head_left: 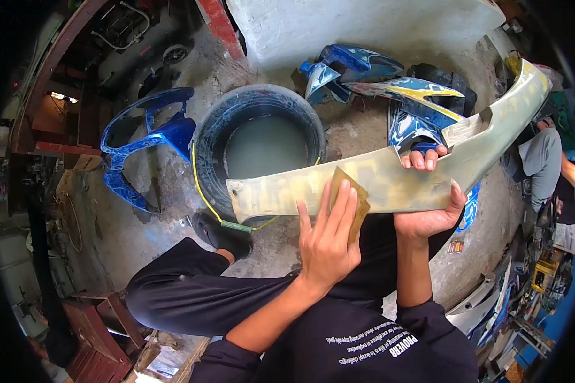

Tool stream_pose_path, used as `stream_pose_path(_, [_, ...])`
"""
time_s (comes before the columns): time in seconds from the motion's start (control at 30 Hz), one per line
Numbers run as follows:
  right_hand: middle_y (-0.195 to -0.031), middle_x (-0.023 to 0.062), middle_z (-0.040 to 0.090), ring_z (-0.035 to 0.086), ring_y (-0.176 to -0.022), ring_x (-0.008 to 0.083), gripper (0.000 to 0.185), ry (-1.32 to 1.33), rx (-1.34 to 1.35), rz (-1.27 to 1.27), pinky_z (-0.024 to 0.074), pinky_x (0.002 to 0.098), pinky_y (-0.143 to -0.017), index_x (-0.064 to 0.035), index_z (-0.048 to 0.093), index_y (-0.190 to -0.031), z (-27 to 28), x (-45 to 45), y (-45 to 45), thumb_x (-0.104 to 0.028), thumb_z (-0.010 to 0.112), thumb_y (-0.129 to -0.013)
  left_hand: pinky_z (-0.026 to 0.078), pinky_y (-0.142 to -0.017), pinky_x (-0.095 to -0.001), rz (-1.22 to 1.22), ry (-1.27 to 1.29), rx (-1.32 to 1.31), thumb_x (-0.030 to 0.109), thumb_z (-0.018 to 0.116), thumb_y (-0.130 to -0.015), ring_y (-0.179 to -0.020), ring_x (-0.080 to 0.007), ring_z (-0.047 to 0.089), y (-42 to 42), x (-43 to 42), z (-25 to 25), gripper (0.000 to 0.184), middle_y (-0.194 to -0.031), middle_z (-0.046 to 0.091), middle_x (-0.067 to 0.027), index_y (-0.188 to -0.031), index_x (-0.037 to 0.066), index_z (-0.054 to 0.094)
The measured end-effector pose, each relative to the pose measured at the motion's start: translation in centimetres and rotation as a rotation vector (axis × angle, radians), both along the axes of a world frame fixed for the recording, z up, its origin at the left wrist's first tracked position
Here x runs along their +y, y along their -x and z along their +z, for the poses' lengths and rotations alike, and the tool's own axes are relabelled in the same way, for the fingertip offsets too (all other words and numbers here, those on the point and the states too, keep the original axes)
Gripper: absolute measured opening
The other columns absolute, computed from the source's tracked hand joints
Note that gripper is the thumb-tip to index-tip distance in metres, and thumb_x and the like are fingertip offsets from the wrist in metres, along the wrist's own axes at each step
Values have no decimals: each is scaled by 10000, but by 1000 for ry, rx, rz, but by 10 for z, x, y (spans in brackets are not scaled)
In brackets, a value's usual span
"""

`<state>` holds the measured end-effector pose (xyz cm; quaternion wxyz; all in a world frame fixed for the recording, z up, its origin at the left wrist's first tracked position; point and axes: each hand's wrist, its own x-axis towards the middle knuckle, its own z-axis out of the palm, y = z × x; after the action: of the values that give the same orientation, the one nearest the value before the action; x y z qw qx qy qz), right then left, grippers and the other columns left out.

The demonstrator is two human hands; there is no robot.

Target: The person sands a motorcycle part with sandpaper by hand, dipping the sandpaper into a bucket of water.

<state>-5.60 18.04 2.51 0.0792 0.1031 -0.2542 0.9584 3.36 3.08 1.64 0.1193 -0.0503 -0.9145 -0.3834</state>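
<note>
Long pale panel point(364, 182) was held aloft before the body, left end over the bucket's near side. Left hand point(329, 236), palm down, wrist angled inward, had its fingers spread, holding brown sandpaper point(361, 207) against the panel. Right hand point(423, 222), palm up, gripped the panel from below, fingers hooked over its far edge. Bucket point(207, 137) contained cloudy water point(268, 150). Blue frame point(176, 132) lay left of it on the floor point(262, 255).

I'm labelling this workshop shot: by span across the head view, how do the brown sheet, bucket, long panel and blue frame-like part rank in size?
1. Long panel, perhaps enlarged by being nearer the camera
2. Bucket
3. Blue frame-like part
4. Brown sheet
</note>
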Motion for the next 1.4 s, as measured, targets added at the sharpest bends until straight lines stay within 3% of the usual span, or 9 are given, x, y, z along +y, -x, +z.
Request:
stream_pose_path(0.07, [-1010, 92, 480, 461, -981, 234, 600, -24, -52, -30, 377, 417, -972, 7, 436, -1328, 6, -4, -1, -354, 573, -870, 67, -1214, -629, 23, 8, 9, 51, 617, -893, -1432, -374, 449, 3, -1, -4, 534, -1493, 546, -141, -1425, 23, 574])
stream_pose_path(0.23, [-1018, 93, 483, 463, -981, 234, 601, -35, -21, -24, 378, 418, -973, 11, 443, -1329, 7, -4, -2, -353, 574, -869, 86, -1211, -628, 118, 19, 67, 49, 605, -903, -1441, -373, 436, 37, 1, -1, 518, -1489, 549, -142, -1419, 14, 574])
stream_pose_path(0.37, [-1035, 123, 509, 475, -1009, 269, 600, -4, 5, 1, 375, 442, -981, -10, 427, -1347, -2, 2, 1, -360, 567, -880, 75, -1208, -633, 30, 28, -13, 60, 612, -895, -1442, -374, 436, 0, 4, -2, 529, -1507, 531, -139, -1419, 0, 567])
stream_pose_path(0.63, [-1022, 97, 486, 465, -993, 239, 611, -38, -16, -23, 373, 420, -983, 14, 441, -1332, 7, -4, -2, -344, 589, -860, 92, -1204, -639, 109, 23, 43, 64, 622, -897, -1462, -380, 403, 35, 2, 1, 544, -1511, 527, -136, -1435, 14, 556])
stream_pose_path(0.77, [-1020, 96, 487, 465, -994, 240, 602, -22, -45, -17, 372, 423, -984, 7, 438, -1330, 3, -2, -1, -345, 585, -864, 97, -1206, -636, 56, 25, -20, 64, 626, -894, -1445, -377, 427, -2, 4, -5, 555, -1515, 521, -144, -1443, 25, 554])
stream_pose_path(1.03, [-1020, 95, 487, 463, -989, 238, 599, -39, -4, -15, 372, 421, -981, 7, 442, -1327, 9, -6, -3, -348, 583, -866, 121, -1202, -635, 136, -9, 46, 57, 598, -912, -1441, -382, 430, 37, -2, -1, 542, -1512, 517, -165, -1450, 18, 541])
stream_pose_path(1.17, [-1027, 96, 482, 462, -988, 240, 602, -23, -38, -31, 371, 420, -980, 4, 433, -1326, 4, -3, -1, -344, 591, -861, 118, -1204, -632, 41, -21, -19, 58, 603, -906, -1425, -387, 452, -7, 5, -8, 542, -1509, 522, -162, -1444, 16, 549])
stream_pose_path(1.4, [-1029, 94, 481, 460, -986, 239, 601, -51, -25, -39, 368, 421, -979, 6, 430, -1325, 8, -5, -2, -338, 595, -860, 138, -1197, -640, 134, 6, 63, 52, 611, -900, -1408, -372, 477, 35, 2, -3, 569, -1516, 514, -160, -1462, 13, 526])
